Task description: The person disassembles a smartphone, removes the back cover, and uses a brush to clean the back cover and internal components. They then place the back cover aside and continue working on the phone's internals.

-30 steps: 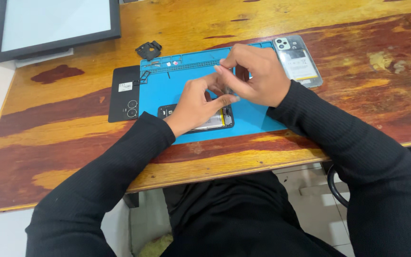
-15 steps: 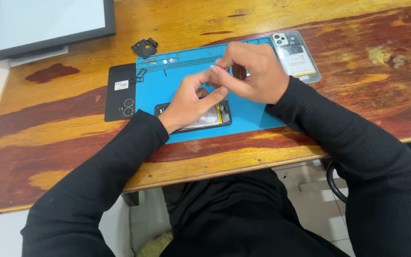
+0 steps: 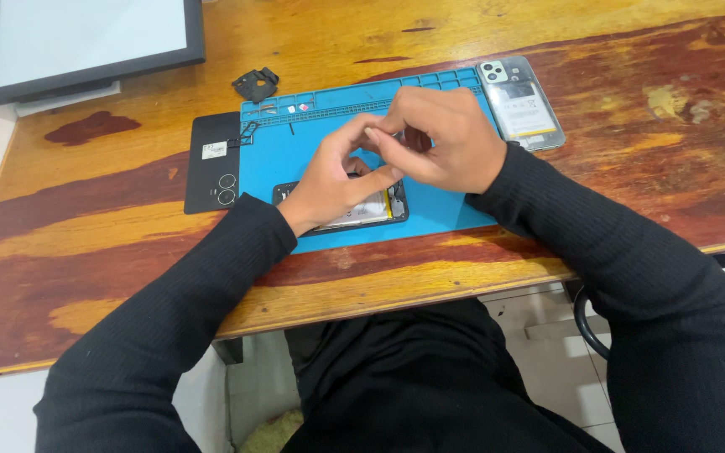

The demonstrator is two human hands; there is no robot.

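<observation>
**Hands lifted together above the opened phone**

Since the earlier frames both hands have risen slightly off the opened phone (image 3: 354, 210) and drawn closer, fingertips now meeting over the blue work mat (image 3: 438, 210) at centre frame. The left hand (image 3: 337, 180) arches with thumb and forefinger curled toward the right hand (image 3: 442, 138), whose fingers pinch inward against them. Something small may sit between the fingertips, but it is too hidden to tell, so whether either hand has hold of anything cannot be told.

The opened phone lies face down on the lower part of the mat, just beneath the left palm, its pale battery and dark frame showing. The left hand's heel is near it; contact cannot be judged.

At the mat's left edge lies a black back cover (image 3: 213, 164). Above it, upper centre-left, sits a small black bracket (image 3: 255, 84). A second phone with a transparent back (image 3: 520, 105) rests at the mat's upper right corner. A dark-framed screen (image 3: 86, 42) fills the upper left of the wooden table (image 3: 631, 201).
</observation>
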